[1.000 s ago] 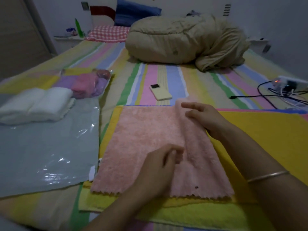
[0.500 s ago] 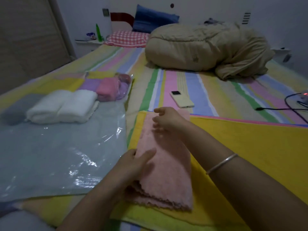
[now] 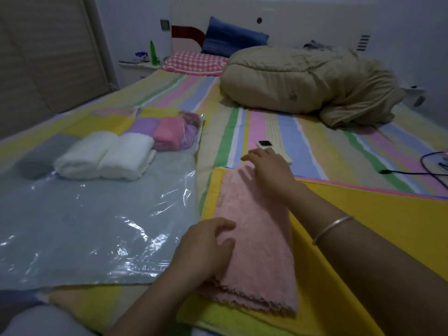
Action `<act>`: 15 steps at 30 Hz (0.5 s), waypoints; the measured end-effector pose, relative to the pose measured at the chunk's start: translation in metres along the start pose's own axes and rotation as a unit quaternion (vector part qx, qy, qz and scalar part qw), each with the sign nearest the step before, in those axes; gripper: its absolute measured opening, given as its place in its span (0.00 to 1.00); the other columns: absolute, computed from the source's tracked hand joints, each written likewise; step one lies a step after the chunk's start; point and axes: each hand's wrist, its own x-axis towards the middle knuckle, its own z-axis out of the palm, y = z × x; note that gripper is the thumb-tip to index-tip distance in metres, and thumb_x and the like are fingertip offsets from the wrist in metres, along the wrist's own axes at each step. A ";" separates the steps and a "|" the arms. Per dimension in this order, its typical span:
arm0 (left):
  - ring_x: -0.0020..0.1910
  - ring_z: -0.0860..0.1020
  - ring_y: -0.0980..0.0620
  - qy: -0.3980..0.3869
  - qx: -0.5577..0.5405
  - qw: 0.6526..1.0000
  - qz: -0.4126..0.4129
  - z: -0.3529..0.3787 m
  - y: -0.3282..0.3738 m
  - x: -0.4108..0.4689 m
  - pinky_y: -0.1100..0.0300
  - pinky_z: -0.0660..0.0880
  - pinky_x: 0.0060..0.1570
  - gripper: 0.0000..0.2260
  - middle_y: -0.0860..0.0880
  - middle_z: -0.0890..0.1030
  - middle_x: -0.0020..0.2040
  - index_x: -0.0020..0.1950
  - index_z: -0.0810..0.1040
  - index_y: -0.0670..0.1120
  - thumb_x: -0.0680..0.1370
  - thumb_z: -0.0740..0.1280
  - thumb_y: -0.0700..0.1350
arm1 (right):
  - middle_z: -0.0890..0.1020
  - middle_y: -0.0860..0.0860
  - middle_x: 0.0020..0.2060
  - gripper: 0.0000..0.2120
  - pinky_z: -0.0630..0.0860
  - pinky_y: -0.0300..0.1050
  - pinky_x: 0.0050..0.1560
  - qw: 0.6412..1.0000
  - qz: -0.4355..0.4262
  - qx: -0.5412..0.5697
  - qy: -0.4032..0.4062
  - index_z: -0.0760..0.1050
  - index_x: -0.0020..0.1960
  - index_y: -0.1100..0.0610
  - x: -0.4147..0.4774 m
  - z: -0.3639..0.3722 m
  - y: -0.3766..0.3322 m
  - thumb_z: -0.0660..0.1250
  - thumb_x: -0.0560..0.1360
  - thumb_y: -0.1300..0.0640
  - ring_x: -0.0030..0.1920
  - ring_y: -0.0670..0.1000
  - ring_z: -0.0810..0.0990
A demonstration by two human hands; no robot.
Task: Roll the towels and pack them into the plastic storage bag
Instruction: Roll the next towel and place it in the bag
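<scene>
Layers of the folded pink towel (image 3: 257, 238), lying on the yellow towel (image 3: 363, 214) beside the plastic storage bag (image 3: 84, 226), are probably risking slipping askew in rolling, as the left hand (image 3: 206, 248) and right hand (image 3: 269, 170) are only pressing it with spread fingers.

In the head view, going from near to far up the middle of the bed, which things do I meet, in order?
Nearest, the left hand → right hand → phone → beige quilt → blue pillow.
</scene>
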 end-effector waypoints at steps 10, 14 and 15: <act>0.63 0.71 0.56 0.071 0.074 0.994 0.038 -0.003 -0.004 -0.022 0.59 0.68 0.61 0.17 0.61 0.70 0.63 0.66 0.67 0.61 0.78 0.62 0.52 | 0.81 0.55 0.55 0.15 0.72 0.51 0.56 0.986 0.112 0.119 -0.023 0.73 0.62 0.54 0.042 0.030 -0.020 0.62 0.76 0.60 0.60 0.59 0.74; 0.63 0.71 0.56 0.057 0.076 0.994 0.050 -0.005 -0.014 -0.023 0.59 0.67 0.63 0.17 0.60 0.69 0.63 0.67 0.66 0.60 0.78 0.62 0.52 | 0.81 0.52 0.51 0.12 0.69 0.48 0.47 0.986 0.098 0.135 0.018 0.75 0.58 0.52 0.047 0.034 -0.036 0.62 0.75 0.62 0.58 0.56 0.73; 0.63 0.71 0.56 0.046 0.081 0.994 0.051 -0.007 -0.015 -0.023 0.59 0.67 0.63 0.17 0.60 0.70 0.63 0.67 0.66 0.60 0.78 0.62 0.52 | 0.80 0.52 0.52 0.12 0.68 0.49 0.48 0.988 0.095 0.121 0.015 0.74 0.58 0.52 0.045 0.036 -0.038 0.62 0.76 0.61 0.58 0.56 0.73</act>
